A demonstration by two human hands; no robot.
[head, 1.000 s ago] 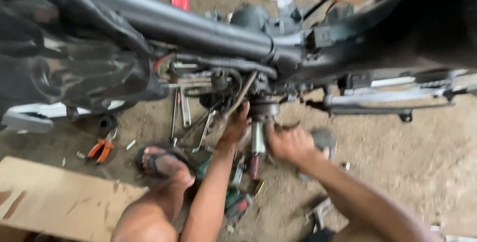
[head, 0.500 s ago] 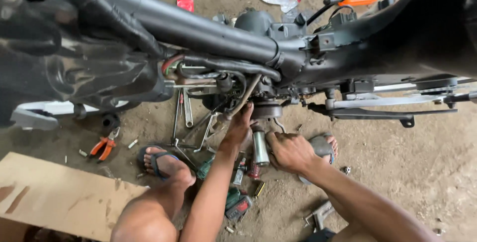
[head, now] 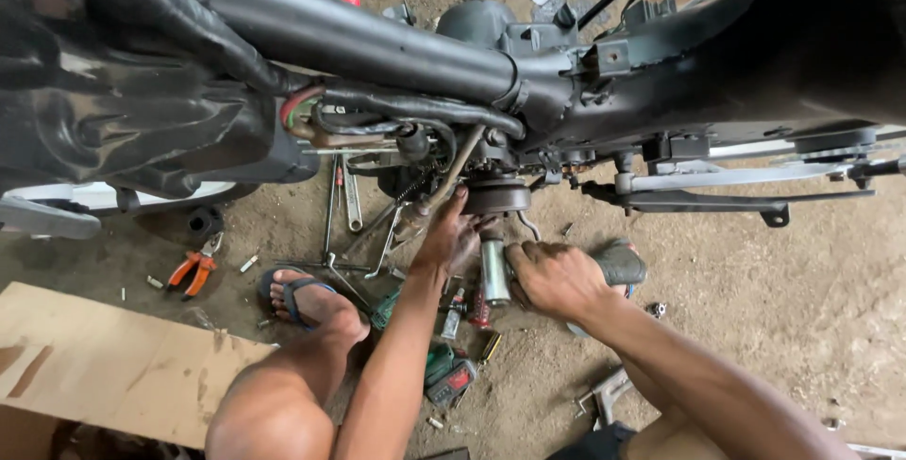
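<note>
Clamped around the body of a power tool [head: 604,267], the right hand [head: 557,276] grips with fingers curled shut, knuckles toward the camera. From that fist a silver socket [head: 494,271] stands out with its long axis running near to far, its far end pointing up at the round dark hub [head: 497,198] under the motorcycle frame [head: 377,45]. The socket's tip sits just below the hub; whether they touch cannot be told. The left hand [head: 448,238] lies just left of the socket, fingers spread and pressed against the hub and the parts beside it, closed on nothing. All this sits at the scene's middle, beneath the black frame. On the dirt floor [head: 755,328] to the left lie spanners [head: 351,198], orange-handled pliers [head: 193,269] and a cardboard sheet [head: 104,356]. A sandalled foot [head: 307,298] rests near the left forearm.
</note>
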